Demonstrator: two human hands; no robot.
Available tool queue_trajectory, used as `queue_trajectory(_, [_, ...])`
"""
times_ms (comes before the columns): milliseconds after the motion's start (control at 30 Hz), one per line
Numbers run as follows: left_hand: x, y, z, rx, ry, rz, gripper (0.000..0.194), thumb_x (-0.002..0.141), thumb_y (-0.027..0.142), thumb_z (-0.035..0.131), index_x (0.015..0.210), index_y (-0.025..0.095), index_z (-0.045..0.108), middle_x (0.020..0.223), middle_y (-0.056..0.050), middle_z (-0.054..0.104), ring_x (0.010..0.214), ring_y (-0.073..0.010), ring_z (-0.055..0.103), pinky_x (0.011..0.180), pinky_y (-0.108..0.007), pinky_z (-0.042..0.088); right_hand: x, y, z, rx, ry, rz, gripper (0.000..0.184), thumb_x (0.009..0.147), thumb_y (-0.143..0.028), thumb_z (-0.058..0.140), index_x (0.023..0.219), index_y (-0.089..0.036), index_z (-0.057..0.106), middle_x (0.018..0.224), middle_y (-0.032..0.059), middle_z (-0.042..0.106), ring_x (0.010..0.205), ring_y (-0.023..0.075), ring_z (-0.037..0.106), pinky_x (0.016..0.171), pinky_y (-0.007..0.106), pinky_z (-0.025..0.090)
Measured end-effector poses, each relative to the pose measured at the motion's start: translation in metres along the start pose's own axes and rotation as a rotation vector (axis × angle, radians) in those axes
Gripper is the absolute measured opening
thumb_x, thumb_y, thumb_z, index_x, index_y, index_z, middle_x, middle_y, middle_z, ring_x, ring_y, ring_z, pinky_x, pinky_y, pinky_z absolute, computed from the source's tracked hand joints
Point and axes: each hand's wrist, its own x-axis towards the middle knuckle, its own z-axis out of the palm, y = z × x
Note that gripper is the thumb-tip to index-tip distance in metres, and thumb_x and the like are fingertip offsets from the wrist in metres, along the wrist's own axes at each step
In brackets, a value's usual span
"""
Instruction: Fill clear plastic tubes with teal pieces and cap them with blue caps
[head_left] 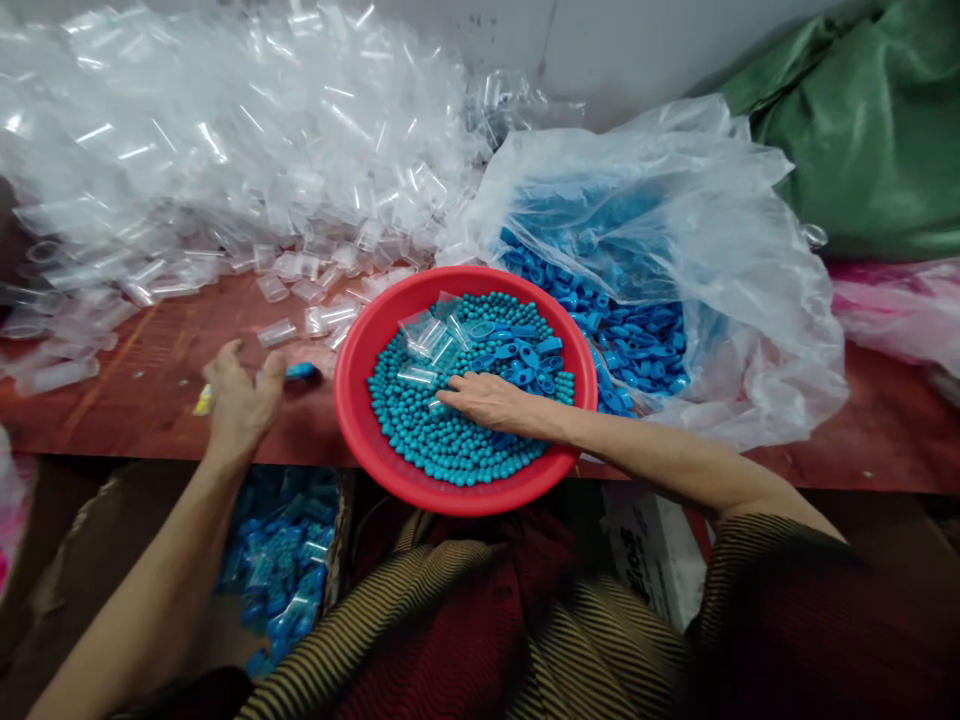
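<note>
A red basin (358,440) sits at the table's front edge, with small turquoise beads (450,455) in it. On the beads lie several blue plastic pieces (529,365) with a hole in them and several clear plastic tubes (427,335). My right hand (487,400) is down in the basin, fingers closed and pointing left, with the end of a clear tube showing at the fingertips. My left hand (244,395), slightly blurred, is over the table left of the basin, thumb and fingers apart. Close to its thumb is a small blue piece (301,371); a yellow bit (202,401) shows by its other side.
A big heap of clear tubes (225,140) covers the back left. Right of the basin, an open clear bag (742,230) holds many blue pieces (637,345). Below the table edge stands a box of filled blue items (281,560). Green cloth (862,130) fills the back right.
</note>
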Motion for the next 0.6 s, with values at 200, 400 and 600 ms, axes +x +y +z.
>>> queue_trajectory(200, [-0.029, 0.077, 0.015, -0.117, -0.116, 0.314, 0.030, 0.084, 0.030, 0.048, 0.111, 0.018, 0.058, 0.105, -0.007, 0.062, 0.091, -0.0188, 0.058, 0.086, -0.032, 0.044, 0.011, 0.016, -0.012, 0.248, -0.056, 0.043, 0.018, 0.086, -0.019, 0.047, 0.100, -0.011, 0.056, 0.093, 0.0110, 0.060, 0.076, 0.0160, 0.054, 0.067, 0.027, 0.042])
queue_trajectory(400, [-0.017, 0.111, 0.071, -0.345, -0.757, 0.194, 0.036, 0.067, 0.024, 0.057, 0.101, 0.015, 0.062, 0.080, -0.003, 0.064, 0.067, -0.0166, 0.058, 0.063, -0.026, 0.044, 0.023, 0.039, -0.037, 0.819, -0.334, 0.264, 0.022, 0.088, -0.019, 0.040, 0.072, -0.014, 0.056, 0.052, -0.0067, 0.053, 0.043, 0.0042, 0.045, 0.049, 0.018, 0.038])
queue_trajectory(600, [-0.011, 0.120, 0.076, -0.527, -1.053, 0.014, 0.032, 0.058, 0.025, 0.066, 0.088, 0.016, 0.062, 0.067, 0.001, 0.060, 0.059, -0.0143, 0.055, 0.053, -0.023, 0.040, 0.015, 0.047, -0.048, 1.004, -0.320, 0.229, 0.028, 0.087, -0.032, 0.045, 0.070, -0.014, 0.058, 0.054, -0.0038, 0.059, 0.042, 0.0057, 0.047, 0.043, 0.017, 0.039])
